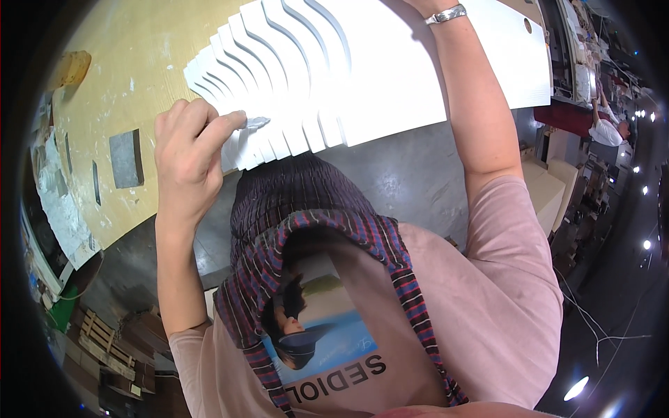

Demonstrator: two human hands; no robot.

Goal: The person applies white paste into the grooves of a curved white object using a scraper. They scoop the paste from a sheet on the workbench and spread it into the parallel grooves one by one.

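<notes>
A large white panel point(397, 83) with stepped, wavy layers at its left end lies across the table in front of me. My left hand point(189, 153) is closed at that layered end, thumb and forefinger pinching a small, crumpled-looking grey-white piece point(255, 123) against the white steps. What the piece is made of I cannot make out. My right arm reaches over the panel, and my right hand point(424, 5) is cut off by the top edge, so its fingers are hidden. A bracelet circles that wrist.
The yellowish tabletop point(139, 76) carries a dark grey rectangular block point(125, 159) left of my left hand. An amber lump point(75, 68) sits at the far left. Wooden pallets point(108, 341) stand on the floor at lower left. Another person point(608, 129) is far off at the right.
</notes>
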